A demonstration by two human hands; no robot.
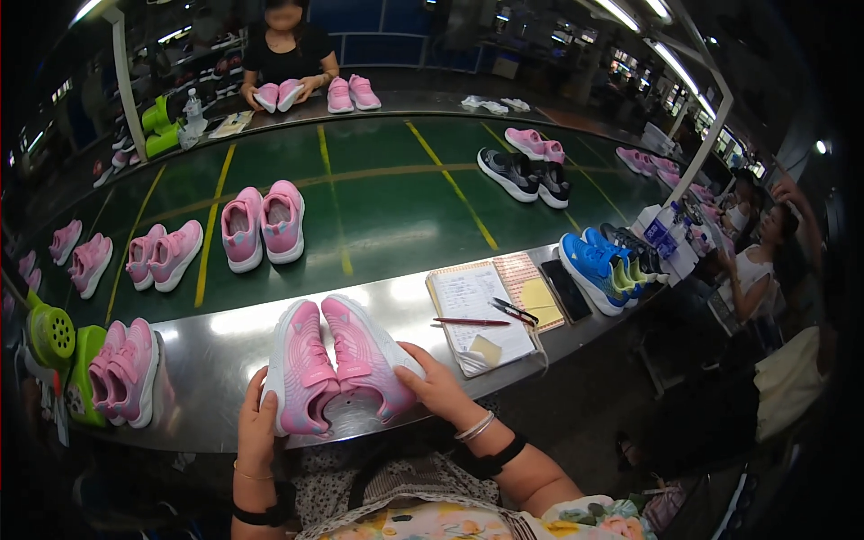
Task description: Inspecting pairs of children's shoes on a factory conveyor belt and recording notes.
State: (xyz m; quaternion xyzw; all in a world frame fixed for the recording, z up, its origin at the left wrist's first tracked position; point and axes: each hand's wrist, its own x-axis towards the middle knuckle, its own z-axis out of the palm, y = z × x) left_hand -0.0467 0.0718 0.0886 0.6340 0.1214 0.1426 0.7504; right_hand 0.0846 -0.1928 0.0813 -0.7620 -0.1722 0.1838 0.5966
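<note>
Item: pink shoes [317, 367], at the table's [209, 389] near edge, toes toward its far edge. Our left hand [257, 412] and right hand [439, 383] each pinch one outer side. Step, we judge: handling both together; next move calls for evenly matched grips.
</note>
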